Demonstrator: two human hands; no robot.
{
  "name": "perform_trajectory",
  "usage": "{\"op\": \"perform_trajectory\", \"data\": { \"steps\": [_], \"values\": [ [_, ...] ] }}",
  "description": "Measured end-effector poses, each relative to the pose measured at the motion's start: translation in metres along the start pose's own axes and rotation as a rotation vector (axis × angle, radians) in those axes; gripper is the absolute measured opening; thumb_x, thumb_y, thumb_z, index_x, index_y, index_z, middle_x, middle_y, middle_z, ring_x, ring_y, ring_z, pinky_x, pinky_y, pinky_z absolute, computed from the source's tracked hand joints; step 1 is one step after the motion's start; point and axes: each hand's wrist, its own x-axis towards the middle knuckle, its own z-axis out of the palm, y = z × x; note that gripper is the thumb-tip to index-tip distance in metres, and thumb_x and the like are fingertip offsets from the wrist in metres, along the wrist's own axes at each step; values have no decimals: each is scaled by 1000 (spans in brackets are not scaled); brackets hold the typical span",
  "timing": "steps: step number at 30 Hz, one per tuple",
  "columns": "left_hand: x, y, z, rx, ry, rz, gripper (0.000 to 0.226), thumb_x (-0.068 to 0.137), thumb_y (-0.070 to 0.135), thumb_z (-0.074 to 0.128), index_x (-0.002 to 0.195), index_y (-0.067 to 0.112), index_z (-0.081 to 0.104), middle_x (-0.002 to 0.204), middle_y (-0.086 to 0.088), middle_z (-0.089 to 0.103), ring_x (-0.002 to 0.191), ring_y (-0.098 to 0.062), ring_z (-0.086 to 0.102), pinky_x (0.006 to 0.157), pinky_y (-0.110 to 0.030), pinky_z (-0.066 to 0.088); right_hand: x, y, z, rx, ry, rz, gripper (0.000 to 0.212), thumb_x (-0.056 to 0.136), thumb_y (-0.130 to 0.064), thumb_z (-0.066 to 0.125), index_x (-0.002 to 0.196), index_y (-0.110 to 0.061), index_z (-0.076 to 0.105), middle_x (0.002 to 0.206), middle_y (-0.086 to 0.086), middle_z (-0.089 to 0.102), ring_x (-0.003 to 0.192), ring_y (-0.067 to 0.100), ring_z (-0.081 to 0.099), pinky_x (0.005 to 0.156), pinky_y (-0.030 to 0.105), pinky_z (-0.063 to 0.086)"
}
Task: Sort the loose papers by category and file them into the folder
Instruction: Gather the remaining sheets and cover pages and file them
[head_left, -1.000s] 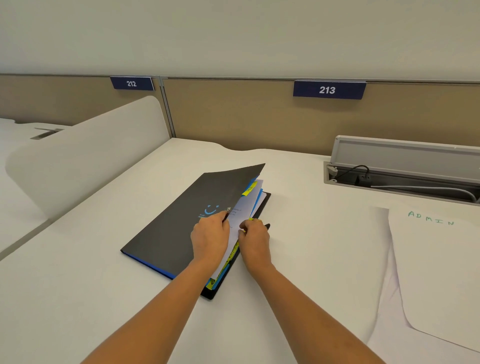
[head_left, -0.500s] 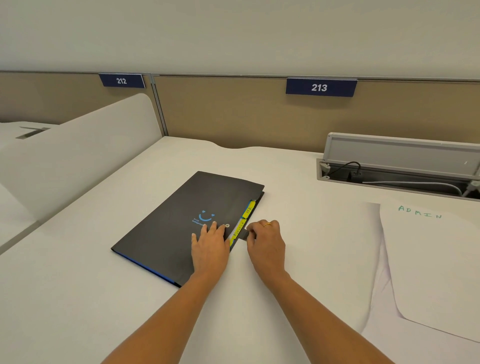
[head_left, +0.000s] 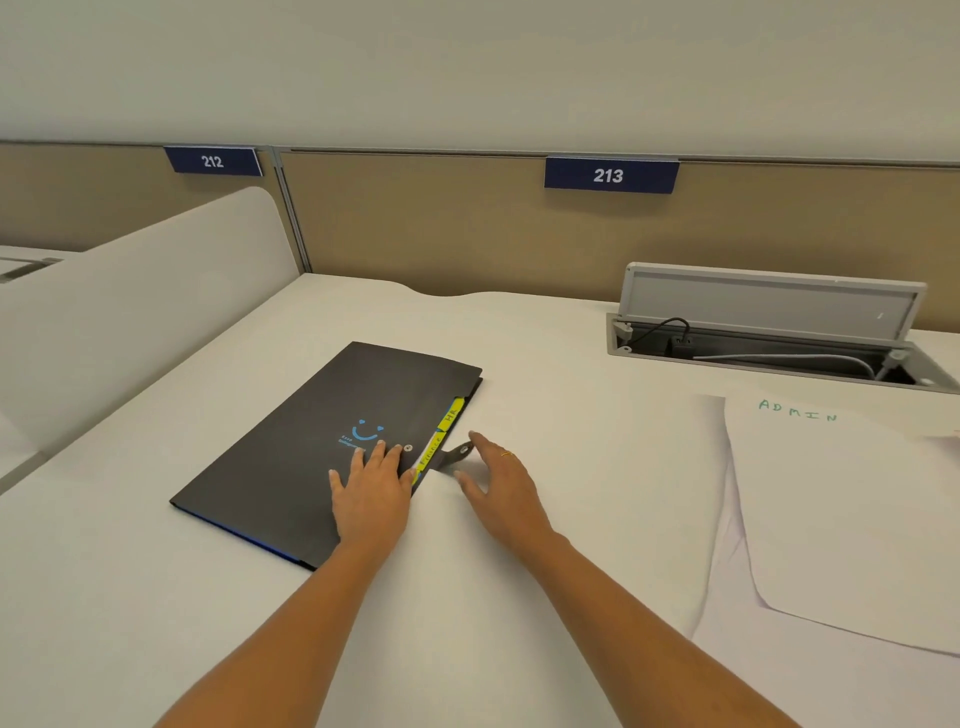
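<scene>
With the black folder (head_left: 311, 452) lying shut on the bench (head_left: 571, 395) at centre frame, your left hand (head_left: 371, 493) is flat on its cover and your right hand (head_left: 501, 486) is spread just beside it.

Your left fingers (head_left: 384, 457) are straight and released, resting on the cover just below the blue smile logo. Your right fingers (head_left: 480, 441) are loose too, grasping nothing. The forefinger tip sits right by the end of the dark closure strap (head_left: 457, 453), and I cannot tell whether it touches. Yellow index tabs (head_left: 451, 415) poke out along the folder's right edge, one reading HR. At the right of the frame, well apart from the folder, a white sheet marked ADMIN (head_left: 841, 509) lies on more paper (head_left: 727, 545). Upper right, the cable hatch (head_left: 769, 338) stands with its lid up.
</scene>
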Motion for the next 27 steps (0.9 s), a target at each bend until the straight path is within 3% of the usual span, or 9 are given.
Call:
{"op": "perform_trajectory", "data": {
  "steps": [3, 6, 9, 11, 13, 16, 21, 24, 27],
  "values": [
    [2, 2, -3, -7, -9, -20, 45, 99, 38, 29, 143, 24, 31, 153, 1, 24, 143, -21, 15, 114, -53, 13, -5, 1, -5, -6, -50, 27, 59, 97, -26, 46, 149, -20, 19, 152, -4, 28, 140, 14, 25, 110, 20, 18],
    [2, 8, -8, -170, 32, -88, 41, 98, 36, 35, 134, 21, 46, 145, -5, 39, 138, -25, 28, 113, -55, 13, -13, 6, -13, -41, -64, 46, 56, 97, -26, 45, 148, -17, 23, 152, -2, 29, 139, 14, 25, 111, 20, 17],
    [-8, 28, -15, -583, 219, -149, 31, 96, 24, 44, 122, 13, 57, 127, -9, 56, 120, -28, 49, 108, -52, 30, -24, 17, -27, -77, -57, 64, 49, 97, -25, 44, 144, -16, 31, 149, -1, 34, 138, 14, 28, 108, 17, 16],
    [-21, 48, -19, -743, 365, -100, 27, 92, 14, 50, 117, 10, 59, 123, -9, 59, 114, -28, 52, 100, -43, 41, -32, 27, -41, -84, -28, 92, 45, 97, -21, 44, 141, -15, 36, 146, 0, 38, 136, 14, 31, 105, 14, 17],
    [-36, 70, -20, -776, 494, -15, 24, 87, 4, 56, 110, 7, 61, 117, -9, 59, 113, -28, 51, 94, -29, 38, -41, 39, -58, -94, 20, 133, 41, 96, -18, 44, 137, -14, 41, 142, 0, 42, 133, 14, 34, 102, 14, 20],
    [-59, 105, -15, -748, 548, 50, 28, 81, 1, 61, 108, 7, 59, 115, -11, 56, 111, -31, 48, 87, -32, 35, -59, 61, -89, -142, 144, 179, 34, 95, -17, 45, 129, -13, 50, 135, -1, 49, 128, 14, 41, 98, 15, 26],
    [-87, 155, 11, -766, 192, 253, 25, 86, 8, 59, 110, 12, 58, 118, -3, 54, 116, -25, 46, 88, -32, 40, -97, 101, -148, -277, 331, 313, 31, 93, -19, 49, 123, -12, 55, 136, 0, 50, 127, 16, 41, 98, 22, 32],
    [-103, 182, 24, -696, -104, 336, 31, 91, 20, 54, 122, 15, 52, 132, 1, 47, 128, -17, 37, 99, -25, 33, -122, 124, -175, -396, 376, 450, 40, 94, -29, 48, 131, -13, 50, 148, 7, 36, 140, 20, 27, 114, 35, 19],
    [-115, 205, 33, -555, -234, 429, 43, 94, 31, 48, 134, 18, 42, 148, 2, 33, 139, -14, 24, 113, -28, 20, -141, 142, -189, -534, 268, 614, 53, 97, -46, 37, 142, -17, 34, 157, 8, 16, 146, 20, 9, 116, 43, 8]
  ]
}}
